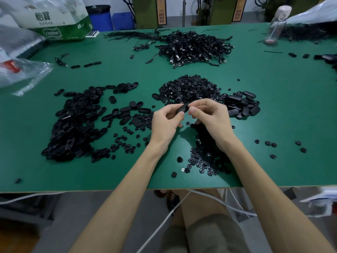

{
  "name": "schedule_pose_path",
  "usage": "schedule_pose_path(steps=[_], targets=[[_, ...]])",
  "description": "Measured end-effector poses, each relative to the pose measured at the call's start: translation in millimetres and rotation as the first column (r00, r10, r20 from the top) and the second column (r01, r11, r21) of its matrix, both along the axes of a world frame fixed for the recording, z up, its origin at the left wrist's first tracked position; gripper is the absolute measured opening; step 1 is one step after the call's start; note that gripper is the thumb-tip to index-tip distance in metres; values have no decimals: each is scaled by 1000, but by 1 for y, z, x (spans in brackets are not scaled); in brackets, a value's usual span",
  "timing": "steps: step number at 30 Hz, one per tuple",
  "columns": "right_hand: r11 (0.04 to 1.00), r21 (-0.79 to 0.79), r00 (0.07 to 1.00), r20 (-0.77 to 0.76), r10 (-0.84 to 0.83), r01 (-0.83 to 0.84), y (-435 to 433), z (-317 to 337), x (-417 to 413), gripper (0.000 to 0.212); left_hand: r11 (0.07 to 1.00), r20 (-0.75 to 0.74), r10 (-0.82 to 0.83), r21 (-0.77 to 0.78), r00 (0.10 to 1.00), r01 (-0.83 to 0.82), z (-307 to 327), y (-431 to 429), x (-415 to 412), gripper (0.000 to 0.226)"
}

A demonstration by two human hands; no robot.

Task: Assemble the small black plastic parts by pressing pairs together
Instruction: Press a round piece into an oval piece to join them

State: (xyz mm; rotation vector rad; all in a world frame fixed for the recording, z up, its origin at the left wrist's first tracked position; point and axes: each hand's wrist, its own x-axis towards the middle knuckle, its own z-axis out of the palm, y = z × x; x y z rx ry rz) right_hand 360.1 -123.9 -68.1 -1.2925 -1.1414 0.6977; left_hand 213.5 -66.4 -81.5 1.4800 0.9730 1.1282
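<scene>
Both hands are raised just above the green bench (273, 110), near its middle. The left hand (165, 121) pinches a small black oval part (182, 109) between thumb and curled fingers. The right hand (213, 117) has its fingers curled, with thumb and forefinger tips closed on the right end of the same part. Whether a second, smaller piece sits between the right fingertips and the part cannot be told.

Stock on the bench:
- A large heap of oval shells (73, 125) lies to the left of the hands.
- A mound of small round pieces (189, 88) lies just behind the hands.
- A smaller stack of oval caps (242, 105) lies just to the right of that mound.
- A scatter of round pieces (204, 161) lies beneath the right forearm, near the front edge.
- A tangle of black cables (197, 46) lies farther back.

A clear bottle (275, 24) stands at the far right corner. A green-and-white package (60, 21) and a crumpled clear bag (21, 73) occupy the far left.
</scene>
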Motion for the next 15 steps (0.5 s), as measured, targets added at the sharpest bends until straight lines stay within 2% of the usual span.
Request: schedule_pose_path(steps=[8, 15], targets=[[995, 1, 967, -237, 95, -98, 0, 2, 2, 14, 1000, -26, 7, 8, 1000, -7, 0, -1, 0, 25], [988, 51, 952, -262, 157, -149, 1, 1, 3, 21, 1000, -32, 2, 6, 999, -2, 0, -1, 1, 23]])
